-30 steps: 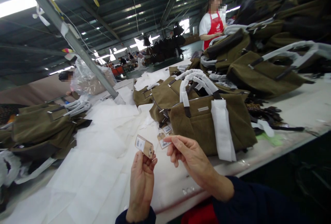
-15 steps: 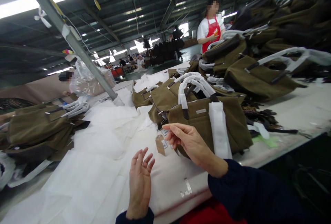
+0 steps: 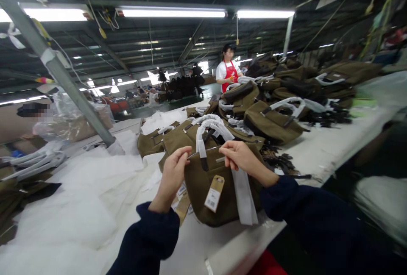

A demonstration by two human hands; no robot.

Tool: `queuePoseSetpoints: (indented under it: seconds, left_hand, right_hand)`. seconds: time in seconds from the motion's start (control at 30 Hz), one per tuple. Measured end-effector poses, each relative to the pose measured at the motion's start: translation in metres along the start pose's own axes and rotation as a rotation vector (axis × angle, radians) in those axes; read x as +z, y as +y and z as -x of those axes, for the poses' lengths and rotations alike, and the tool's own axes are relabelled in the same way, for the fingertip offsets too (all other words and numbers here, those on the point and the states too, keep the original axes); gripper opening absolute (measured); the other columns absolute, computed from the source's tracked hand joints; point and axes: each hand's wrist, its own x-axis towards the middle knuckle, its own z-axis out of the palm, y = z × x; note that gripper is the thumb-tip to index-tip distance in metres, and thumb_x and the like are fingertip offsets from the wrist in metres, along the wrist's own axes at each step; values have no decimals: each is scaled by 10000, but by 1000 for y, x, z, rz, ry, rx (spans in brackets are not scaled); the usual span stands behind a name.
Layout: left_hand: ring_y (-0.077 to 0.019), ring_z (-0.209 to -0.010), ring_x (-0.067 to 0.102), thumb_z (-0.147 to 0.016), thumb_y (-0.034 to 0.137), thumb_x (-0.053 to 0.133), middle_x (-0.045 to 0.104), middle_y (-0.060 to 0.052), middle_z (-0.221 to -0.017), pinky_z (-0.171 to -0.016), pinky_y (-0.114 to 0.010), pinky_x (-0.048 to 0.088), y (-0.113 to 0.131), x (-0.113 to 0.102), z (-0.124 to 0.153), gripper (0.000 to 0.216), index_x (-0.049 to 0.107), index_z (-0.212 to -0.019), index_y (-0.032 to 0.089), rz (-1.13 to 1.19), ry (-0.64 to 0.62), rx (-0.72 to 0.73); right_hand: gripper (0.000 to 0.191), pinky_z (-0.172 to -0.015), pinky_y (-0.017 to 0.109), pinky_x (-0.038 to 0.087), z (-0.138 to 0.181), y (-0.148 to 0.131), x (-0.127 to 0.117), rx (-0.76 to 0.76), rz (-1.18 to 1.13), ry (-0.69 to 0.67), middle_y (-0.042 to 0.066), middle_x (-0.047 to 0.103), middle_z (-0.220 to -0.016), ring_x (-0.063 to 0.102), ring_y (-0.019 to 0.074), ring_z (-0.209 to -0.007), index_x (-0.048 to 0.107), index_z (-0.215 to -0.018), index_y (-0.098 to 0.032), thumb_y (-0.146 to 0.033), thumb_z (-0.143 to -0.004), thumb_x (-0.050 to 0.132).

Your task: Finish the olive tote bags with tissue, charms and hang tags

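Observation:
An olive-brown canvas bag (image 3: pixel 203 190) with white-wrapped handles (image 3: pixel 206 129) stands on the white-covered table right in front of me. My left hand (image 3: pixel 174 169) pinches the bag's top edge at its left end. My right hand (image 3: pixel 237 156) pinches the same edge further right, near the white strap that hangs down the bag's front. A brown paper hang tag (image 3: pixel 214 193) dangles on the bag's front between my hands. More tags (image 3: pixel 182 205) lie by the bag's lower left corner.
Several more olive bags (image 3: pixel 270 120) are piled along the table (image 3: pixel 321 152) to the right and behind. White fabric sheets (image 3: pixel 79 198) cover the left side. A slanted metal post (image 3: pixel 63 80) rises at left. One person in a red apron (image 3: pixel 229 71) stands at the far end, another (image 3: pixel 34 116) at the far left.
My left hand let go of a tag it was holding. Both hands rose and closed on the top edge of the nearest bag. The view swung right and up.

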Motion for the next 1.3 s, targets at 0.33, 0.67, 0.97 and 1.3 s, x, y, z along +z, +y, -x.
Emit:
queuePoseSetpoints:
  seconds: [0.33, 0.67, 0.97, 1.3]
  left_hand:
    - [-103, -548, 614, -814, 110, 470, 662, -75, -831, -408, -169, 387, -4, 25, -69, 360, 582, -1153, 62, -83, -244, -185]
    - [-96, -425, 457, -777, 228, 566, 524, 31, -523, -403, -193, 313, -16, 25, -64, 133, 657, -715, 153, -306, -330, -34]
    - [-172, -718, 539, -892, 292, 541, 629, -1, -756, -674, -281, 339, -8, 10, -8, 151, 642, -800, 228, -565, 23, 237]
    - [-163, -781, 608, -930, 286, 529, 675, -13, -852, -737, -262, 432, -15, 20, 10, 152, 658, -896, 213, -471, -84, 270]
  right_hand:
    - [96, -439, 215, 364, -57, 15, 13, -70, 311, -13, -5, 556, -470, 511, 119, -403, 594, -789, -165, -157, -847, 519]
    - [138, -472, 171, 339, -55, 18, 22, -187, 252, -131, -52, 544, -538, 473, 70, -440, 651, -946, -181, -215, -898, 526]
    - [249, -456, 176, 389, 1, 18, 18, -240, 171, -223, -47, 631, -638, 534, 90, -454, 559, -1121, -218, -198, -873, 552]
    - [164, -484, 165, 422, -24, 20, 37, -226, -72, -311, -21, 613, -700, 560, 79, -538, 681, -968, -168, -239, -847, 596]
